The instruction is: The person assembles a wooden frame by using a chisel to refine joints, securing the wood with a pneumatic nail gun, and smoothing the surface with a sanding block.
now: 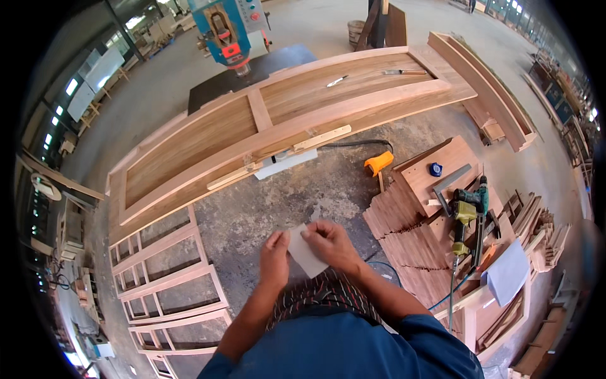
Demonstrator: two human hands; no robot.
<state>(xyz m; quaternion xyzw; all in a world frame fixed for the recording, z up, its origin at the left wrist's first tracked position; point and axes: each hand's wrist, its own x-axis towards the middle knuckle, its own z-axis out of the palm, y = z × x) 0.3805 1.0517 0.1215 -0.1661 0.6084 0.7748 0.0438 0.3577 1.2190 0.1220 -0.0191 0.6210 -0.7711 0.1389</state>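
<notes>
In front of my waist, a small pale grey sheet [307, 258], which looks like paper or sandpaper, is pinched between my two hands. My left hand [274, 258] grips its left edge, and my right hand [329, 245] holds its upper right part with thumb and fingers. Beyond them lies a long framed wooden panel [196, 146], with a middle crosspiece. On the panel rest a chisel-like tool [405, 72] with a wooden handle and a slim, pale, pointed tool [337, 81].
On the right, stacked boards [404, 218] carry a blue tape measure [435, 169], a metal square [451, 183] and power tools [464, 218]. An orange tool [379, 163] stands near the panel. Wooden frames [170, 284] lie at left; a blue machine [222, 28] stands behind.
</notes>
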